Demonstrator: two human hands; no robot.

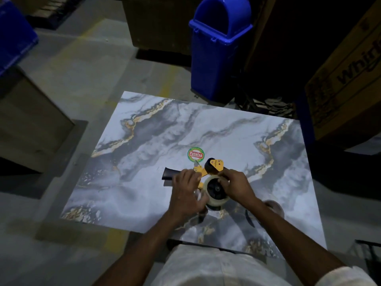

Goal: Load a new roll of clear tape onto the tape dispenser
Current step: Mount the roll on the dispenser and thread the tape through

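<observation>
A yellow and black tape dispenser (214,166) is held just above the marble-patterned table (156,137), its black handle (170,174) pointing left. A roll of clear tape (219,198) sits around the dispenser's black hub. My left hand (188,193) grips the dispenser's frame from the left, fingers touching the roll's lower edge. My right hand (237,184) grips the frame at the right and its fingers rest on the roll's upper right rim. Both hands hide much of the frame.
A round green and red sticker (195,154) lies on the table behind the dispenser. A blue swing-lid bin (218,52) stands past the far edge. Cardboard boxes (348,83) rise at the right, another box (31,120) and a blue crate (14,34) at the left.
</observation>
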